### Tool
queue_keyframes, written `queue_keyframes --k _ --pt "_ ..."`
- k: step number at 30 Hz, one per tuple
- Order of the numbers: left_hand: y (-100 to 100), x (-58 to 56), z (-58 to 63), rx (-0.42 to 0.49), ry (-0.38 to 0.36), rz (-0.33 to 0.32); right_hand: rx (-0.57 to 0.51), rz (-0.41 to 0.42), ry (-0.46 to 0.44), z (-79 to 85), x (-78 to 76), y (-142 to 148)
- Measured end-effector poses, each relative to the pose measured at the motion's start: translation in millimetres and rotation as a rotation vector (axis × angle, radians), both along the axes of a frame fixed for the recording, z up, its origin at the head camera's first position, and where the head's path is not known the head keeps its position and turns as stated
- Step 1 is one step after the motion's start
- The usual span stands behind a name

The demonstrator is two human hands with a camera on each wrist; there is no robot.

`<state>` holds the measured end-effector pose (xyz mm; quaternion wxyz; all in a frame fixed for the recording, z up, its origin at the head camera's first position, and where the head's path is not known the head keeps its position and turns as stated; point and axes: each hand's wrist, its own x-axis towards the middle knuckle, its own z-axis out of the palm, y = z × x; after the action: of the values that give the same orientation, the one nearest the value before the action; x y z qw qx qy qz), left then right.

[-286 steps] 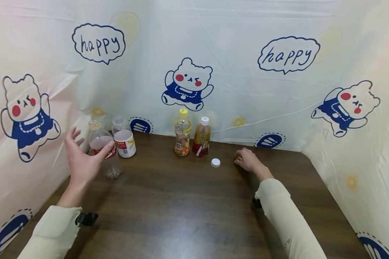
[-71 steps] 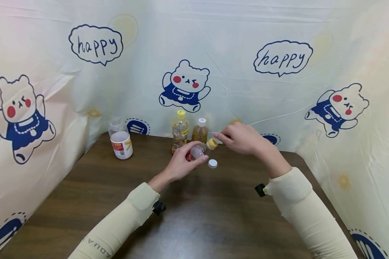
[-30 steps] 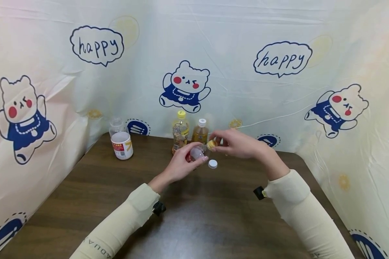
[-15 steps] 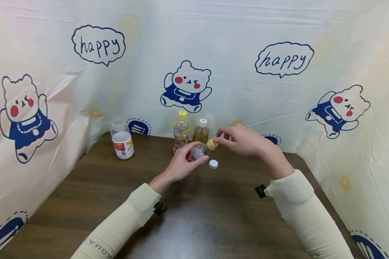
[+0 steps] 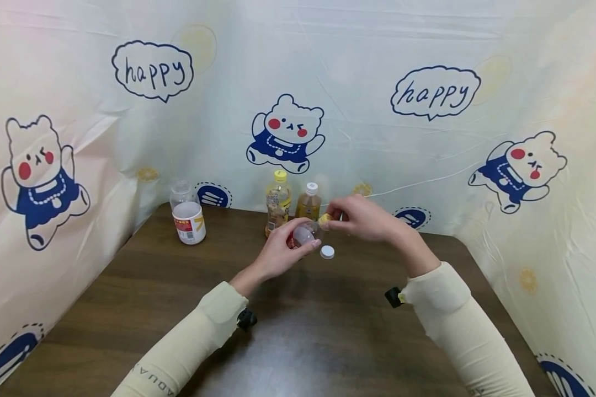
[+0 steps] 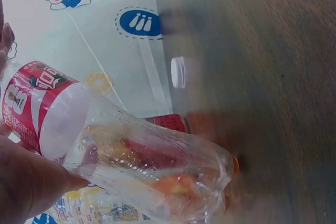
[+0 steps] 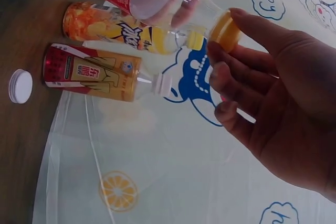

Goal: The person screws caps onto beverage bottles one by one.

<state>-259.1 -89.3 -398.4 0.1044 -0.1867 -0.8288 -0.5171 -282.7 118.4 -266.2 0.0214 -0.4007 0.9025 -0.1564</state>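
In the head view my left hand (image 5: pixel 277 251) grips a clear plastic bottle (image 5: pixel 304 235) with a red label around its middle. It is tilted, neck toward the right, and its base shows in the left wrist view. My right hand (image 5: pixel 366 219) pinches the yellow cap (image 7: pixel 226 32) at the bottle's mouth between thumb and index finger; the other fingers are loosely bent. Behind the held bottle stand a yellow-capped drink bottle (image 5: pixel 278 201) and a white-capped tea bottle (image 5: pixel 308 205). A loose white cap (image 5: pixel 327 252) lies on the table just below my hands.
At the table's back left stands an uncapped clear bottle (image 5: pixel 181 188) beside or behind a white, red and yellow label band (image 5: pixel 190 225). Patterned cloth (image 5: pixel 218 110) hangs around the back and sides of the brown wooden table (image 5: pixel 318 336).
The red-label bottle, earlier standing at the left, is now in my left hand at the middle. My right hand brought the yellow cap to its mouth; its fingers drew back and closed on it again.
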Motion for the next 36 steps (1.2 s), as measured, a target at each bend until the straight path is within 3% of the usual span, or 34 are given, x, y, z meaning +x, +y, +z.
queue_keyframes --k 10,15,19,22,24,26,29,36 --pt "2.0 2.4 2.7 0.01 0.008 0.0 0.031 -0.083 0.078 0.3 2.0 -1.7" --pt "-6.6 1.2 8.2 0.101 -0.02 0.049 -0.003 -0.09 0.097 -4.8 0.6 7.2" --pt "-21.6 -1.1 16.1 0.151 -0.009 0.108 0.0 -0.095 0.093 -12.7 -1.4 16.5" --pt "-31.7 5.2 32.3 0.187 -0.047 0.128 -0.005 -0.096 0.05 -21.0 -4.9 23.9" --pt "-38.3 3.0 34.3 0.211 -0.059 0.142 -0.012 -0.098 0.017 -27.0 -8.4 28.2" --pt "-43.6 -0.3 34.4 0.235 -0.075 0.165 -0.013 -0.097 -0.009 -34.2 -13.2 31.7" --pt "-51.0 -13.3 21.6 0.253 -0.074 0.215 -0.018 -0.096 -0.047 -45.7 -21.4 35.4" --pt "-58.5 -19.6 17.4 0.258 -0.106 0.286 0.011 -0.123 -0.112 -76.1 -38.6 37.5"
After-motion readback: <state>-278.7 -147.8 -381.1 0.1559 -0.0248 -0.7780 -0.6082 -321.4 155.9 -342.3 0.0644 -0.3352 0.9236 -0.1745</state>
